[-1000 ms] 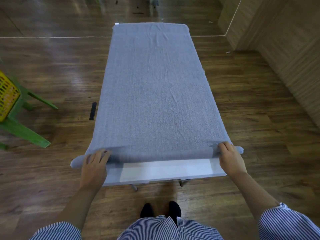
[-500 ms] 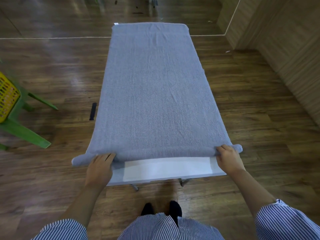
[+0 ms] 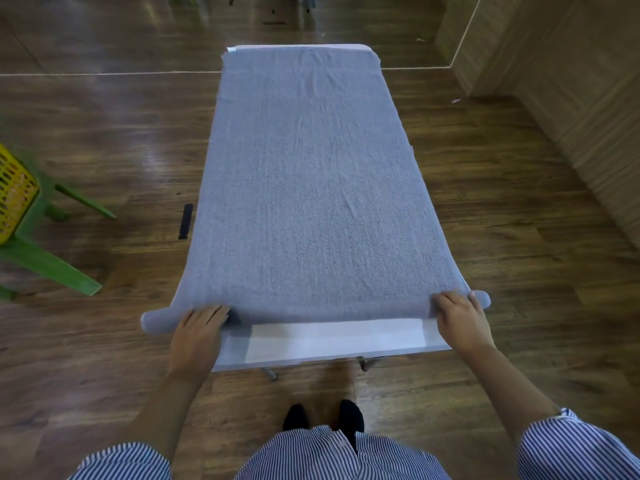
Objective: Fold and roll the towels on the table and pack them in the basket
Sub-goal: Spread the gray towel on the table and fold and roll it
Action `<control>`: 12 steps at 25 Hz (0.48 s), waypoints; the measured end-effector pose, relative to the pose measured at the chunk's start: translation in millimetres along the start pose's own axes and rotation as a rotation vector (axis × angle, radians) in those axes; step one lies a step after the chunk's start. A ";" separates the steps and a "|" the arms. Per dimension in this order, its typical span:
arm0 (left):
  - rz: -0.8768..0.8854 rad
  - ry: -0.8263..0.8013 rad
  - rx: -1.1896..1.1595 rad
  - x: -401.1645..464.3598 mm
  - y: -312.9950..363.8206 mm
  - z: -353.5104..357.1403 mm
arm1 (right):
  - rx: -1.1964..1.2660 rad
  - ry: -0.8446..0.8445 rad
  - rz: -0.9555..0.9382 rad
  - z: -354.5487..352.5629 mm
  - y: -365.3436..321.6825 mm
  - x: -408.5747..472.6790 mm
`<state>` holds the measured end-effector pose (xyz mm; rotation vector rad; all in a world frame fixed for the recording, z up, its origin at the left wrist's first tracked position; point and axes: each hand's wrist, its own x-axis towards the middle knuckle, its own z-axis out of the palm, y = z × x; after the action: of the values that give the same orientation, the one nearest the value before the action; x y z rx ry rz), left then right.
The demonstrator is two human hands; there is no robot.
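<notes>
A long grey towel [image 3: 311,174] lies flat along a narrow white table [image 3: 339,344] and covers most of it. Its near end is turned into a thin roll whose ends stick out past both table sides. My left hand [image 3: 197,336] lies on the roll near its left end, fingers straight and pressing down. My right hand [image 3: 460,320] lies on the roll near its right end, fingers laid over the top. A yellow basket [image 3: 14,195] sits at the far left edge of the view.
The basket rests on a green stool [image 3: 45,261] left of the table. A small black object [image 3: 186,221] lies on the wooden floor by the table's left side. A wood-panelled wall [image 3: 571,98] runs along the right. My feet stand at the table's near end.
The roll has moved a little away from me along the table, with both hands moving along on it. The towel's far end has pulled back, baring a white strip of table there.
</notes>
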<state>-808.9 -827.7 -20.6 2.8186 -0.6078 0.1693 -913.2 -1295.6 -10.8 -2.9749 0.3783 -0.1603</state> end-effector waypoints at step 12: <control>-0.068 -0.096 -0.005 1.6 2.7 -8.5 | 0.075 -0.116 0.042 -10.2 6.7 2.6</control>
<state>-809.1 -828.4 -11.6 2.8508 -0.5313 0.0197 -913.6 -1303.9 -1.6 -2.8829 0.4102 0.0020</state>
